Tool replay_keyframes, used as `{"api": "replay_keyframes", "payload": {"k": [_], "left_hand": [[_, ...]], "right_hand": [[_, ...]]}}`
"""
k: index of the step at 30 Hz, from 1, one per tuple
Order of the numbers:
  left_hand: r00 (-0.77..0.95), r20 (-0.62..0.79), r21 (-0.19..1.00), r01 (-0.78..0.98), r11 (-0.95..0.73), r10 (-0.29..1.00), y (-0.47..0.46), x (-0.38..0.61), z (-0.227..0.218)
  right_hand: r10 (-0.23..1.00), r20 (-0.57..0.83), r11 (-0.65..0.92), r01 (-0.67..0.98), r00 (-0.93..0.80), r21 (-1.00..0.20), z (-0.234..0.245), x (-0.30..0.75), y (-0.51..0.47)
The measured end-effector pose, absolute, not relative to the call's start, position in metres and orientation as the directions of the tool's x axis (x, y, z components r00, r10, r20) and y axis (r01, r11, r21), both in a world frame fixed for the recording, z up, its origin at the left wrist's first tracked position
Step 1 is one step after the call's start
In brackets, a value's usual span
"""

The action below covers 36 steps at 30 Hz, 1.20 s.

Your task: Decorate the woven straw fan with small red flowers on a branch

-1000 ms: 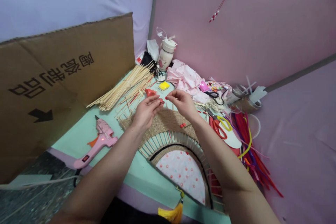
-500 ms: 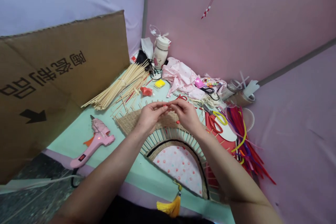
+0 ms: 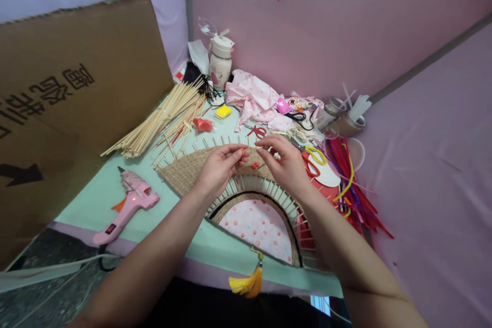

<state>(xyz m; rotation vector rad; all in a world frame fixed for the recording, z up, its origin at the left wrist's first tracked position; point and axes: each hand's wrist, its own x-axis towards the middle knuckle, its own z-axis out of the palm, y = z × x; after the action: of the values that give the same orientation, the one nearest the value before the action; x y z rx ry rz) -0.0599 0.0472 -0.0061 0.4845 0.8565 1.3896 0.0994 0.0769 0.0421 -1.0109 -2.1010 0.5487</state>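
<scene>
My left hand (image 3: pixel 221 168) pinches a small lump of red clay (image 3: pixel 243 151) between thumb and fingertips. To its right is my right hand (image 3: pixel 283 162), thumb and index finger slightly apart, with nothing visible between them. Both hands hover over a half-round woven fan (image 3: pixel 184 170) of thin sticks and straw-coloured cord. Its inner half-circle is spotted pink-and-white fabric (image 3: pixel 257 230), edged in black. Small red pieces (image 3: pixel 255 165) show on or above the weave between my hands. A yellow tassel (image 3: pixel 248 283) hangs at the fan's lower edge.
A pink glue gun (image 3: pixel 128 205) lies left, its switch lit. Bundled sticks (image 3: pixel 157 120), a red clay packet (image 3: pixel 202 124), a yellow packet (image 3: pixel 223 111) and a bottle (image 3: pixel 221 64) are behind. Scissors (image 3: pixel 312 163) and pipe cleaners (image 3: pixel 355 195) lie right. Cardboard (image 3: pixel 84 113) stands left.
My hands, which met at the fingertips, are now apart; the right has moved away rightward. The red lump stays in my left fingers. The camera view has shifted slightly.
</scene>
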Motion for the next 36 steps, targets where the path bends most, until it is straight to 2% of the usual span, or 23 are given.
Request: {"api": "replay_keyframes", "payload": {"k": [4,8,10,14,19,25,28,36], "left_hand": [[-0.041,-0.220,0.727,-0.673,0.136,0.975,0.048,-0.056,0.003],[0.059,-0.235,0.688,-0.695,0.209,0.970,0.048,-0.047,0.013],[0.053,-0.246,0.683,-0.699,0.212,0.968,0.048,-0.044,0.013],[0.024,-0.276,0.685,-0.697,0.214,0.961,0.047,-0.043,0.003],[0.077,-0.298,0.623,-0.739,0.255,0.951,0.043,-0.046,-0.006],[0.125,-0.302,0.626,-0.721,0.296,0.945,0.037,-0.044,-0.003],[0.125,-0.318,0.637,-0.706,0.310,0.940,0.035,-0.044,-0.001],[0.108,-0.301,0.701,-0.648,0.297,0.947,0.038,-0.056,-0.004]], "right_hand": [[0.788,0.473,0.615,0.466,-0.394,-0.636,0.047,0.100,0.082],[0.732,0.541,0.681,0.421,-0.415,-0.599,0.043,0.096,0.090],[0.724,0.551,0.690,0.415,-0.416,-0.593,0.040,0.095,0.092],[0.747,0.530,0.664,0.417,-0.401,-0.620,0.034,0.098,0.092],[0.756,0.503,0.653,0.443,-0.418,-0.614,0.033,0.105,0.086],[0.679,0.482,0.734,0.492,-0.554,-0.468,0.028,0.108,0.076],[0.658,0.483,0.753,0.494,-0.578,-0.435,0.025,0.107,0.074],[0.713,0.396,0.694,0.504,-0.579,-0.513,0.030,0.103,0.069]]}}
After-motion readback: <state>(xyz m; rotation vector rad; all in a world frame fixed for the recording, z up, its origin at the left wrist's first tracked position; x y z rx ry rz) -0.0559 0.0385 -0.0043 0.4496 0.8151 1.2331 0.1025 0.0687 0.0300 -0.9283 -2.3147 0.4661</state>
